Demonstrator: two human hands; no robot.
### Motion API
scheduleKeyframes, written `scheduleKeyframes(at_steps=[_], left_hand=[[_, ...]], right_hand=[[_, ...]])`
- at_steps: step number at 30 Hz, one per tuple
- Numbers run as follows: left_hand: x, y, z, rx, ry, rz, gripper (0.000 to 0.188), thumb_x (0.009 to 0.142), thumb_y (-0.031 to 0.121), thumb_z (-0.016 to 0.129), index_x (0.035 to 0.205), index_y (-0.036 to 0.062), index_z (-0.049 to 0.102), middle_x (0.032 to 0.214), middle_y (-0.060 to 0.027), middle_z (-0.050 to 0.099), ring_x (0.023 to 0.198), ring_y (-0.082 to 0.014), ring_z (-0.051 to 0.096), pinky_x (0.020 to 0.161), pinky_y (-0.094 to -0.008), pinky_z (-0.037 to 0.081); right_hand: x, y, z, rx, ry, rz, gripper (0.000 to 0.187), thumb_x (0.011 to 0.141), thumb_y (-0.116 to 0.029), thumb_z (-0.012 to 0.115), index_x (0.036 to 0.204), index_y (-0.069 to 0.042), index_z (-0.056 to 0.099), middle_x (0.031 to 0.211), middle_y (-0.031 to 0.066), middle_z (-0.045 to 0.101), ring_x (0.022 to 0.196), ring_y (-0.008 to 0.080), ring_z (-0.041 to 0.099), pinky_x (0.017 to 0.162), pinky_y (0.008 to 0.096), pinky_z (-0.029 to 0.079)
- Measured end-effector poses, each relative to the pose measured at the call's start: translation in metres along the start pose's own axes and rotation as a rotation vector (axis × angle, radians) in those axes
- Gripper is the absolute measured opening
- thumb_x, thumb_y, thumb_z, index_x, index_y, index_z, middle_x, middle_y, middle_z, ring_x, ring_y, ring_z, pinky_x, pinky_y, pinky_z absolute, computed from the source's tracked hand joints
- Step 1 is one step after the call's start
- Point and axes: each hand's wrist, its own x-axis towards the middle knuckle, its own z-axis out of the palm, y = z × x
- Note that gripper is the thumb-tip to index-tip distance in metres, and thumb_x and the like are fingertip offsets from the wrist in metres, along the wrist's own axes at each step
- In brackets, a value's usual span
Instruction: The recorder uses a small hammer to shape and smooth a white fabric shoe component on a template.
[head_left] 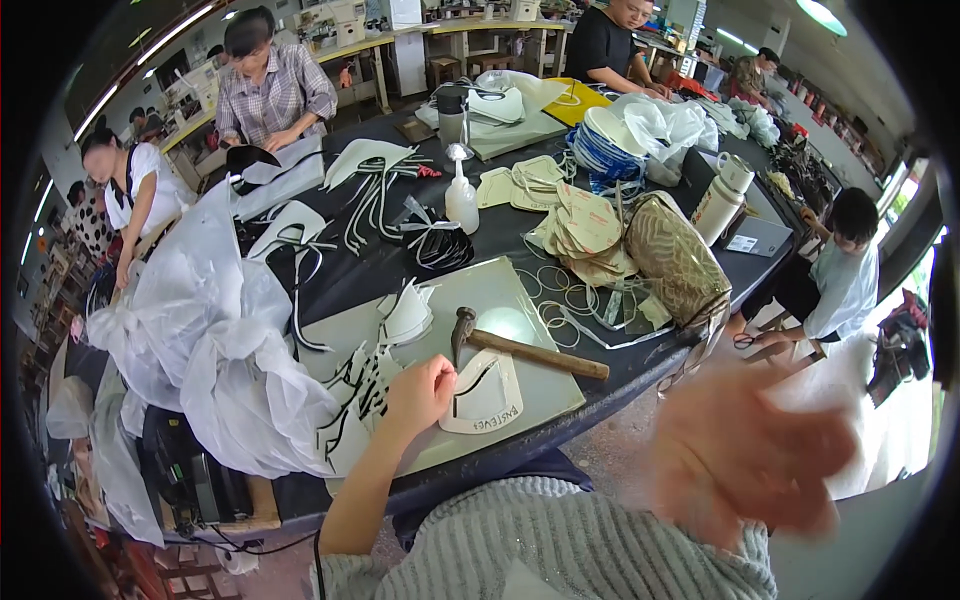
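My left hand (420,393) rests over a pale board (540,395) with its fingers curled closed; what they hold, if anything, is hidden. Beside its fingertips lies a white curved pattern piece (497,416) with a black-edged slot and lettering. A hammer (540,354) with a wooden handle lies across the board, its metal head just beyond that hand. White cut pieces (406,315) sit in a small stack, and black-and-white strips (366,380) are spread left of the hand. Off the table's right front edge, my right hand (750,450) is raised and smeared by motion.
Translucent plastic bags (215,340) bulge at the left. A white squeeze bottle (462,205), a dark tumbler (453,115), stacked beige pieces (585,235), a patterned bag (677,258) and a cream flask (722,205) stand further back. Several people work around the table; one person (845,260) sits at right.
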Motion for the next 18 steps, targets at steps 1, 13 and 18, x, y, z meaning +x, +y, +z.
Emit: scheduleKeyframes(at_steps=[1,13,18], left_hand=[[0.003,0.005,0.005,0.023,0.034,0.053,0.008,0.088,0.018,0.062,0.088,0.0095,0.061,0.073,-0.0108,0.066,0.066,-0.0315,0.065,0.059,-0.0425,0.049],[-0.017,-0.008,0.035,0.184,0.307,0.220,0.007,0.089,0.013,0.061,0.088,0.0069,0.057,0.081,-0.0115,0.061,0.077,-0.0338,0.062,0.066,-0.0445,0.049],[-0.022,-0.009,0.034,0.180,0.327,0.221,0.007,0.089,0.013,0.060,0.087,0.0067,0.057,0.083,-0.0107,0.060,0.080,-0.0329,0.061,0.068,-0.0439,0.050]], right_hand=[[0.017,-0.013,-0.022,-0.136,0.731,-0.464,0.028,0.099,-0.033,0.053,0.102,-0.007,0.061,0.100,0.0074,0.060,0.095,0.0258,0.060,0.092,0.0426,0.046],[-0.004,-0.071,0.004,0.304,1.323,-0.731,0.034,0.099,-0.043,0.050,0.095,-0.012,0.064,0.088,0.0027,0.059,0.092,0.0212,0.056,0.089,0.0427,0.044],[-0.021,-0.101,-0.016,0.349,1.252,-0.761,0.036,0.099,-0.044,0.050,0.098,-0.011,0.064,0.091,0.0038,0.060,0.095,0.0222,0.055,0.091,0.0438,0.043]])
